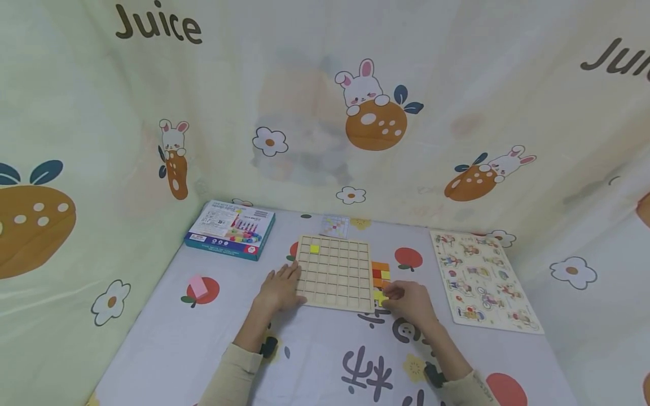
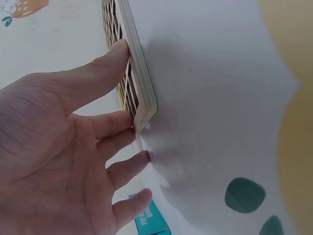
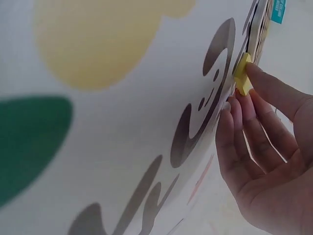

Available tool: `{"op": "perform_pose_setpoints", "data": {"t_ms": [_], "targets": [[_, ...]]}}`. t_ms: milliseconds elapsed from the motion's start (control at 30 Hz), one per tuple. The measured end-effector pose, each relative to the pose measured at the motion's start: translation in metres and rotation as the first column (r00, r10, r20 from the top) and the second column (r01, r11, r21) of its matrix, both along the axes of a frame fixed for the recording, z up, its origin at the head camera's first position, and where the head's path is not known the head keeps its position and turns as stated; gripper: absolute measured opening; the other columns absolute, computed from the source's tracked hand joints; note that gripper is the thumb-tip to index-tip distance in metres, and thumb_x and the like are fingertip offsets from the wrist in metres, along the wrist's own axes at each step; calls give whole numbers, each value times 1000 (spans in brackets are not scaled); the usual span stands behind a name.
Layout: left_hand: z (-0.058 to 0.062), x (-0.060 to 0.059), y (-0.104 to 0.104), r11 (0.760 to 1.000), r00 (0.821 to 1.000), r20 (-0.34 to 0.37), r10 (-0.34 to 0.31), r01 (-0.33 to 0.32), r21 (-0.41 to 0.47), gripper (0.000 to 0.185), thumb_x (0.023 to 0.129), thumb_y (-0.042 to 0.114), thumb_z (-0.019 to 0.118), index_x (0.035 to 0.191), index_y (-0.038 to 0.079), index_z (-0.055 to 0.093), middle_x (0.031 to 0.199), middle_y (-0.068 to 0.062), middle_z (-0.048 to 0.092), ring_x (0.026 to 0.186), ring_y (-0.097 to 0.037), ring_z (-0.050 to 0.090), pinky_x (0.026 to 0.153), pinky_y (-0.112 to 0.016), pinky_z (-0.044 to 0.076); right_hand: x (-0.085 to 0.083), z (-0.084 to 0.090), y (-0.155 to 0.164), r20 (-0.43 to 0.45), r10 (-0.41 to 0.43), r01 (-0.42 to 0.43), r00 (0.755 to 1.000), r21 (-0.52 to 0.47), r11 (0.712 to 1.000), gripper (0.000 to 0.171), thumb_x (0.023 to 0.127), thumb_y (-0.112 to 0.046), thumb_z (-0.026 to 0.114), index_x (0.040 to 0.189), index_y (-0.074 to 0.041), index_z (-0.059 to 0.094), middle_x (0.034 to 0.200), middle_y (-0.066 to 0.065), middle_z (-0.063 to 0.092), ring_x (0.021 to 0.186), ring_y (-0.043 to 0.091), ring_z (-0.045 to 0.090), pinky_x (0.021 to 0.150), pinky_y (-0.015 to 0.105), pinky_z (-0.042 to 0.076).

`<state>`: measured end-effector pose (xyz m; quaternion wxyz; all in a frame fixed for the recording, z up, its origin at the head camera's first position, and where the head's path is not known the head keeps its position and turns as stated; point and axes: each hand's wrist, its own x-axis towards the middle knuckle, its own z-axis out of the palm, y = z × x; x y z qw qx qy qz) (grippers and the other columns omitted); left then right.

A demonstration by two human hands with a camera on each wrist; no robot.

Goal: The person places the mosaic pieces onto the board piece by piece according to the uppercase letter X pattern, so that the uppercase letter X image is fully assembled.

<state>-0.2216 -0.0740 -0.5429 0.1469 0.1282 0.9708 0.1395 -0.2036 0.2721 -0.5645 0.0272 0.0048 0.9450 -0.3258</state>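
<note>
My right hand (image 1: 410, 301) pinches a yellow tile (image 3: 242, 74) between thumb and fingertips, just beside the right edge of the wooden grid board (image 1: 335, 276), toward its near corner. The tile is small, flat and plain bright yellow. My left hand (image 1: 279, 292) lies with its fingers spread along the board's left edge, the thumb by the near corner. The board is pale wood, divided by raised lines into square compartments; one near the far left corner holds another yellow tile (image 1: 315, 248). Along the right edge lie orange, red and yellow tiles (image 1: 377, 274). Just beyond the far edge is a printed pattern card (image 1: 334, 226). Farther left lie a pink block (image 1: 198, 287) and a flat teal-and-white box (image 1: 231, 230), its contents hidden; to the right, well apart, is a picture board (image 1: 484, 282) printed with little figures. My left wrist view shows the board's layered side and my open palm, which the head view hides; my right wrist view shows the pinched tile's thickness and my fingers behind it.
</note>
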Motion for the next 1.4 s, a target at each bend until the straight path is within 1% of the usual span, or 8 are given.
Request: {"op": "perform_pose_setpoints", "data": {"t_ms": [133, 300, 367, 567, 800, 1033, 1267, 1400], "targets": [[-9, -3, 0, 1000, 1000, -1, 8, -8, 8, 88, 94, 42, 76, 163, 5, 34, 172, -12, 26, 158, -35, 23, 127, -59, 19, -1, 1, 3, -18, -12, 12, 1000, -10, 1000, 24, 80, -15, 89, 102, -13, 79, 86, -3, 72, 79, 16, 67, 70, 31, 55], [-24, -11, -2, 1000, 1000, -7, 2, -2, -8, 91, 94, 46, 74, 165, 8, 30, 173, -9, 22, 159, -34, 20, 127, -60, 16, -8, 5, 8, -70, 20, -23, 997, -47, 999, 23, 83, -15, 86, 105, -15, 79, 91, -3, 75, 82, 17, 69, 74, 33, 57], [-23, -10, -2, 1000, 1000, 0, 2, -2, -18, 92, 95, 46, 74, 165, 8, 29, 173, -9, 21, 159, -33, 19, 128, -59, 16, -12, 8, 7, -89, 29, -35, 996, -64, 997, 22, 84, -15, 87, 104, -15, 79, 92, -3, 76, 82, 17, 70, 74, 33, 57], [-13, -7, 0, 1000, 1000, 26, 9, -9, -18, 89, 96, 42, 73, 165, 7, 29, 173, -9, 22, 159, -33, 19, 128, -58, 16, -29, 15, -4, -80, -13, 2, 997, -139, 990, 23, 85, -16, 87, 106, -13, 79, 94, -1, 77, 79, 18, 71, 68, 33, 56], [-13, -6, 0, 1000, 999, 24, 23, -23, 1, 89, 95, 41, 75, 164, 6, 30, 173, -10, 23, 159, -34, 19, 128, -58, 15, -51, 13, -26, -110, -35, 16, 993, -165, 986, 21, 85, -18, 87, 105, -15, 80, 95, 0, 77, 79, 21, 68, 62, 31, 54], [-8, -4, 0, 1000, 999, 34, 10, -10, 5, 88, 96, 40, 74, 164, 4, 31, 173, -11, 23, 159, -35, 21, 127, -59, 16, -67, 12, -50, -119, -12, -9, 993, -176, 984, 21, 85, -19, 88, 104, -14, 81, 92, -1, 78, 99, 22, 67, 77, 33, 49], [-2, -3, -1, 1000, 1000, 26, 10, -10, 10, 87, 96, 39, 75, 163, 4, 33, 172, -13, 26, 158, -35, 22, 127, -59, 18, -88, 10, -73, -127, 15, -40, 992, -194, 980, 21, 84, -16, 89, 103, -12, 81, 88, -2, 77, 83, 21, 70, 75, 36, 51], [0, -2, 0, 1000, 1000, 29, 4, -5, 18, 87, 95, 38, 76, 162, 4, 34, 172, -13, 26, 158, -35, 23, 127, -59, 18, -95, 8, -84, -111, 9, -32, 994, -204, 979, 20, 84, -17, 89, 101, -13, 81, 87, -2, 78, 90, 22, 72, 87, 42, 54]]}}
